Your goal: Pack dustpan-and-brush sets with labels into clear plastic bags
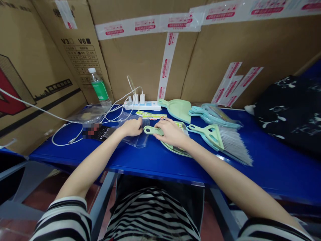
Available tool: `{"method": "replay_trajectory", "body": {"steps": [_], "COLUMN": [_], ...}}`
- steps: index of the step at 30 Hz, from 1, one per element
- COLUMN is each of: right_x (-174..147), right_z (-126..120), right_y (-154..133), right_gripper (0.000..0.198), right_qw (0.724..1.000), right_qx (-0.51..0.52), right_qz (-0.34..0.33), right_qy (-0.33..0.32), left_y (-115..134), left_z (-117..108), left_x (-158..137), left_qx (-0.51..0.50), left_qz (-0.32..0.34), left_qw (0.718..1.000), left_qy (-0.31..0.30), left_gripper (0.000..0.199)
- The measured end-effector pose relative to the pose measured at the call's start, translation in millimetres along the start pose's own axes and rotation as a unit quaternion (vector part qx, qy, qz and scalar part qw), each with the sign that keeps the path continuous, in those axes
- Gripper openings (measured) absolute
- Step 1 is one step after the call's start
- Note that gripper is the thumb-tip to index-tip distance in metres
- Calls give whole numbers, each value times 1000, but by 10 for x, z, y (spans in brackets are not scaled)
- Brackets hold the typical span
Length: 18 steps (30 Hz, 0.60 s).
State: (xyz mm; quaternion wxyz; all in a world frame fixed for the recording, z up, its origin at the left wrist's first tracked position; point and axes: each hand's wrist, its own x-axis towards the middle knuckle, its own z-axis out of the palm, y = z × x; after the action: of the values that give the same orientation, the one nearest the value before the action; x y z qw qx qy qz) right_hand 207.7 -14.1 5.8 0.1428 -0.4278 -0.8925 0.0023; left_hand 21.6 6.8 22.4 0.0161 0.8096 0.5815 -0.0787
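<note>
In the head view, your right hand (171, 131) is at the centre of the frame, grasping a pale green dustpan (175, 150) near the base of its handle. The looped handle end sticks out left of your fingers, and a printed insert shows beyond your knuckles. Your left hand (133, 126), just left of centre, is curled almost into a fist over a clear plastic bag (137, 142); you cannot tell from here whether its fingers pinch the film.

Between and above your hands lie printed strips (151, 115), with a white power strip (147, 106) behind them. Right of centre, a second green dustpan (179, 108) lies near a wrapped blue set (217, 117), and below that is a brush (235, 144) with grey bristles pointing lower right. Left of your left forearm are a dark phone (99, 133) and, farther up, a green-labelled bottle (100, 88). Everything stands on the blue table (155, 164).
</note>
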Motion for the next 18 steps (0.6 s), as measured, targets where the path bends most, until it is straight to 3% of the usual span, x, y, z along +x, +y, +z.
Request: {"method": "replay_trajectory", "body": {"steps": [11, 18], "right_x": [7, -1], "right_z": [-18, 2], "right_y": [-32, -35], "right_gripper": [22, 19], "right_qw": [1000, 1000], "right_qx": [-6, -4], "right_qz": [2, -7], "right_qy": [-13, -5], "left_y": [100, 76], "left_z": [2, 3], "left_x": [-17, 9], "left_qx": [23, 4], "left_qz": [-26, -3], "left_qw": [999, 1000], "left_qy": [3, 13], "left_gripper": [36, 24]}}
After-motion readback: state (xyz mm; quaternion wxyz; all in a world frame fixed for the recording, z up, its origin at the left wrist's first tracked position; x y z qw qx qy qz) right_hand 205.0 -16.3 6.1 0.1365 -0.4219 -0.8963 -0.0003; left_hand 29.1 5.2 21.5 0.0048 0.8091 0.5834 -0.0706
